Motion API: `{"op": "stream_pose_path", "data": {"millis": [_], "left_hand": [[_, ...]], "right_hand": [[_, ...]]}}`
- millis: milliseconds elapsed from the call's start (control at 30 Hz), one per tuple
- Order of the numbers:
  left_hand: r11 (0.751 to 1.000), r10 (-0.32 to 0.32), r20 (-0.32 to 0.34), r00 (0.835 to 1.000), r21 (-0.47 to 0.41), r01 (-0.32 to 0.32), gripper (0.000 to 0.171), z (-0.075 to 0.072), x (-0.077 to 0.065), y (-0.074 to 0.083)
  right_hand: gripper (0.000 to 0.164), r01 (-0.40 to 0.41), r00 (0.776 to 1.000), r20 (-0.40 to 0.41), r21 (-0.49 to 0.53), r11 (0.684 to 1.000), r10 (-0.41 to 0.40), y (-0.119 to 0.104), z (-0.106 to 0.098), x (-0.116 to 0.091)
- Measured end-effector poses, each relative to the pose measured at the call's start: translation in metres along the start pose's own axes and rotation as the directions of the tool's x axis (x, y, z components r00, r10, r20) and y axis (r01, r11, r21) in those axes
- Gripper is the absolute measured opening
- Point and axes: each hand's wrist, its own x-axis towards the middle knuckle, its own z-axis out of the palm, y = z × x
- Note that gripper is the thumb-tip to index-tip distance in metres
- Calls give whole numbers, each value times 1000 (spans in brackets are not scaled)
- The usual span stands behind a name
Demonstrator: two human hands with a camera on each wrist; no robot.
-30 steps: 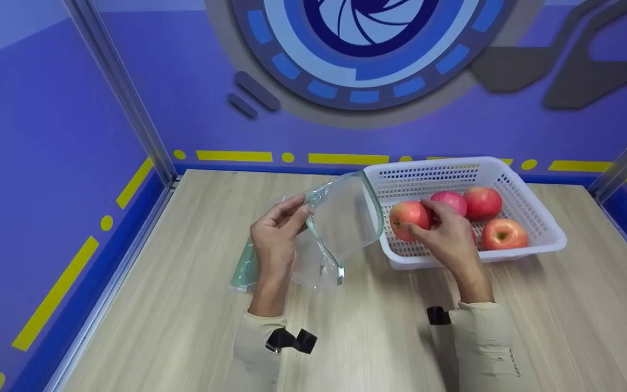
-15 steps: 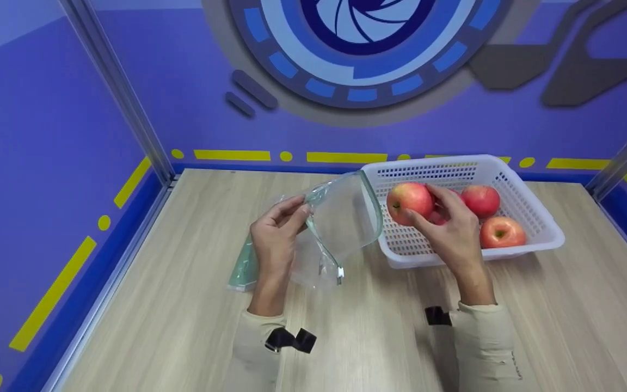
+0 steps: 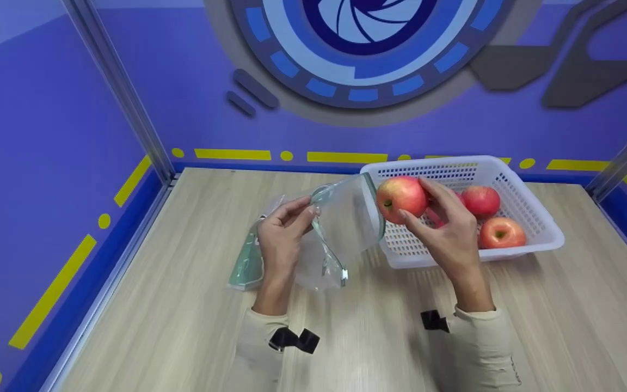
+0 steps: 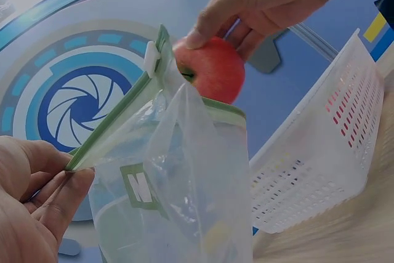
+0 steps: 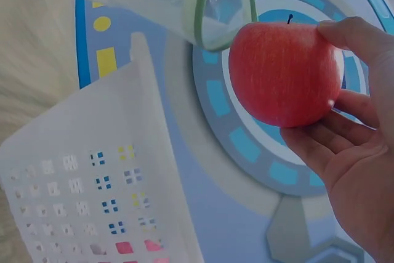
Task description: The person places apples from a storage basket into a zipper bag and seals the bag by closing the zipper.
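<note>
My left hand pinches the green-edged rim of a clear zip bag between thumb and fingers. The bag's mouth gapes toward the right, and a white slider sits on its green zip. In my right hand is a red apple, gripped by thumb and fingertips with its stem end toward the bag. The apple is raised above the left part of a white basket, right at the bag's mouth. In the right wrist view the apple hangs close to the green rim; whether they touch I cannot tell.
Inside the basket lie more apples, among them a red one and a paler one. Another green-and-clear plastic piece lies on the wooden table left of my left hand. Blue printed panels wall the back and sides.
My right hand has lifted the apple out of the basket and carried it left to the bag's mouth. My left hand and the bag have shifted slightly right.
</note>
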Motion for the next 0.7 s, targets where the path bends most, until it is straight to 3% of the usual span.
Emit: {"op": "stream_pose_path", "data": {"millis": [167, 333, 700], "left_hand": [[999, -41, 37, 998, -6, 41, 24, 4, -2, -2], [999, -42, 47, 998, 8, 42, 23, 8, -5, -2], [998, -51, 53, 997, 42, 49, 24, 13, -6, -2]], "right_hand": [[68, 82, 996, 22, -14, 997, -82, -5, 5, 0], [66, 139, 989, 55, -41, 989, -136, -6, 12, 0], [69, 114, 985, 144, -126, 985, -95, -1, 25, -4]]}}
